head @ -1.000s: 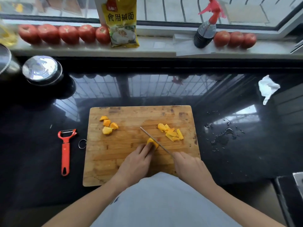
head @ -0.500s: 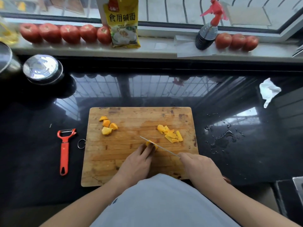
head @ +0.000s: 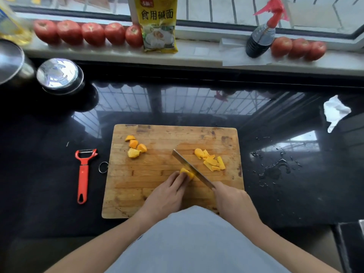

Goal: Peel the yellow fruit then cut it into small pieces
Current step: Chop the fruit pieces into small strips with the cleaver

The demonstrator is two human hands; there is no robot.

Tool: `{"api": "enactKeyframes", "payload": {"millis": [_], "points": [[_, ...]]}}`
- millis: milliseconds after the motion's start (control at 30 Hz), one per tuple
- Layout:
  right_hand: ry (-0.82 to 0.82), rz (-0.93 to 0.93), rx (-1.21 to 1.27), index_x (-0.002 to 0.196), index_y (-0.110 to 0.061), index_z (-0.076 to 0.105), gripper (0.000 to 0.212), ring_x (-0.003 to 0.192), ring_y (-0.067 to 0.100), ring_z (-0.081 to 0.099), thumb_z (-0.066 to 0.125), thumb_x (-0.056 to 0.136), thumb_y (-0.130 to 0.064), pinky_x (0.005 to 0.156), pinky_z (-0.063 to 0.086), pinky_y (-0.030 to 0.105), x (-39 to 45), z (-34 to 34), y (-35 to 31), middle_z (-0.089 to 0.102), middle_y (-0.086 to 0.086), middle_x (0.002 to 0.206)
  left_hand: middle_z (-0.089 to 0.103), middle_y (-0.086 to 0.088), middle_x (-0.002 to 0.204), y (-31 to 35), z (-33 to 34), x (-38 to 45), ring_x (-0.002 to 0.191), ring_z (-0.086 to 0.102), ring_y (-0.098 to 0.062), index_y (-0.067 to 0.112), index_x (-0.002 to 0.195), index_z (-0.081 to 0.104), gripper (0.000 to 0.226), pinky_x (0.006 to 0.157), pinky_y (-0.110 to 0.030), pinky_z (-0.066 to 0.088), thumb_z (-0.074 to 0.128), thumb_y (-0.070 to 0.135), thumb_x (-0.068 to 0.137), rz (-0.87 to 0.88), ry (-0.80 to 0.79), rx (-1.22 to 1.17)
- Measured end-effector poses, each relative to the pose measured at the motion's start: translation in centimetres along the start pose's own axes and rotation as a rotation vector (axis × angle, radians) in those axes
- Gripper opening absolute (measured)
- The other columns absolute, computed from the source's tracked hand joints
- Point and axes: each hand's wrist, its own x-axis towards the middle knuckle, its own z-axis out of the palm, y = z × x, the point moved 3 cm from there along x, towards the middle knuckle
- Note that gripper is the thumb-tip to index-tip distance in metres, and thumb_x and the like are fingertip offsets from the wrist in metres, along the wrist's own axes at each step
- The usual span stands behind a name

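Blade of steel knife, gripped in my right hand, touches yellow fruit chunk pinched under my left hand fingertips on wooden cutting board.

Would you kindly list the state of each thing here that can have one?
Left hand: pinching the fruit chunk.
Right hand: gripping the knife, blade beside the chunk.
Cut pieces: piled right of the blade.
Other pieces: grouped far left on the cutting board.
Peeler: lying flat, untouched.
Spray bottle: upright.
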Motion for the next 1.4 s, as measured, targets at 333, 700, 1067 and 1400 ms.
{"api": "enactKeyframes", "payload": {"millis": [333,700,1067,1400], "points": [[-0.004,-0.099,-0.124,0.076,-0.021,0.053,0.036,0.04,0.017,0.048,0.084,0.063,-0.008,0.044,0.019,0.025,-0.3,-0.6,0.0,0.049,-0.008,0.053,0.069,-0.019,0.133,0.1,-1.1,0.6,0.112,0.071,-0.035,-0.003,0.13,0.069,0.053,0.087,-0.035,0.062,0.057,0.02,0.084,0.012,-0.062,0.033],[0.039,0.007,0.006,0.086,-0.025,0.053,0.017,0.051,0.017,0.058,0.068,0.091,-0.018,0.044,0.036,0.026,2.3,1.0,-1.3,0.06,-0.008,0.065,0.058,-0.022,0.145,0.0,-0.4,0.2,0.134,0.057,-0.037,-0.004,0.146,0.052,0.057,0.11,-0.042,0.05,0.034,0.017,0.096,-0.048,-0.111,0.044],[-0.04,-0.057,-0.081,0.084,-0.021,0.059,0.027,0.043,0.018,0.052,0.082,0.074,-0.012,0.038,0.037,0.03,-0.9,0.2,-0.3,0.054,-0.009,0.056,0.055,-0.025,0.148,0.1,-0.8,0.0,0.135,0.056,-0.04,-0.005,0.148,0.05,0.062,0.109,-0.044,0.051,0.059,0.021,0.093,-0.073,-0.186,0.043],[-0.116,-0.059,-0.094,0.097,-0.023,0.051,0.004,0.068,0.02,0.063,0.052,0.099,-0.02,0.055,0.045,0.031,2.5,2.3,-1.9,0.066,-0.005,0.082,0.068,-0.017,0.132,0.3,-1.4,0.2,0.118,0.069,-0.032,0.002,0.134,0.067,0.066,0.093,-0.036,0.061,0.08,0.021,0.072,-0.082,-0.09,-0.045]]}}
